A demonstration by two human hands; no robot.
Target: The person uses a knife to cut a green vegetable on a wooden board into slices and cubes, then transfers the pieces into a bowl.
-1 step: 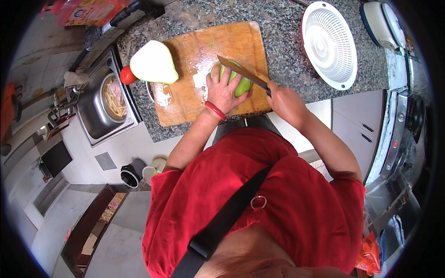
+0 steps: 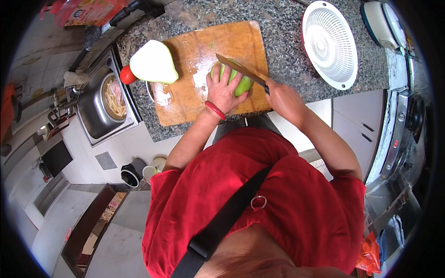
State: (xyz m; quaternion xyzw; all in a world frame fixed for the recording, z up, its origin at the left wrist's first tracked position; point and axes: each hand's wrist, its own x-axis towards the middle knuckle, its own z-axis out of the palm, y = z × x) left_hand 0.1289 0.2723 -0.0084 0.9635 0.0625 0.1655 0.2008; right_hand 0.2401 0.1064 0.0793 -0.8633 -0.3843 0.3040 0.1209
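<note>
Speckled grey stone table (image 2: 287,55) runs across the far side of your kitchen, with a metal sink (image 2: 90,125) let in at the left and a steel cooker (image 2: 395,150) at the far right. Wooden cutting board (image 2: 194,51) lies on the table in front of you, wet patches on its left half.

Work is on the board, right of centre and toward the near edge: green gourd piece (image 2: 242,86), lying under your left hand (image 2: 224,89). That hand is palm down, fingers slightly parted and draped over the piece, thumb at its near end, holding it in place. Red bangle (image 2: 215,110) on that wrist.

Your right hand (image 2: 283,99) is closed around the dark handle of the knife (image 2: 238,69). Blade slants across the gourd piece, just right of your left fingers, tip toward far left. Can't tell if the edge is into the flesh.

Big pale gourd piece (image 2: 154,61) sits at the board's left edge, broad white face up; red tomato (image 2: 127,74) right beside it on the left. White colander (image 2: 330,45) on the table, right of the board. Bowl (image 2: 103,95) of pale strips in the sink.
</note>
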